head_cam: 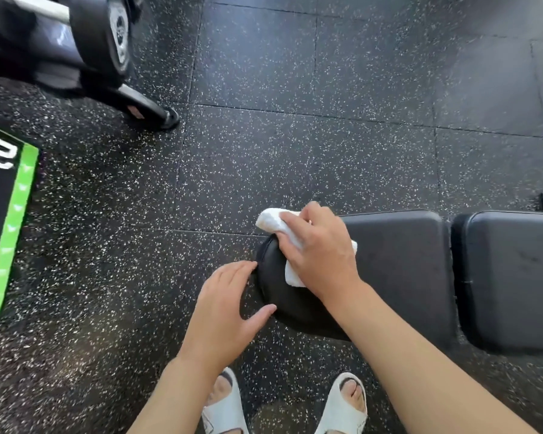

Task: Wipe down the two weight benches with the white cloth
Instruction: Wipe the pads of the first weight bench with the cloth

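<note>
A black padded weight bench (402, 270) runs off to the right, split into a seat pad and a second pad (511, 277). My right hand (320, 255) presses a white cloth (271, 220) onto the rounded left end of the seat pad, fingers spread over the cloth. Part of the cloth sticks out past my fingertips and part shows under my palm. My left hand (226, 311) is flat with straight fingers, its fingertips touching the pad's left edge. Only this one bench is in view.
Speckled black rubber floor tiles (295, 136) surround the bench. A dark machine frame with a round weight plate and a foot (116, 48) stands at the top left. A black box with a green edge (16, 220) lies at the left. My white sandals (342, 405) show below.
</note>
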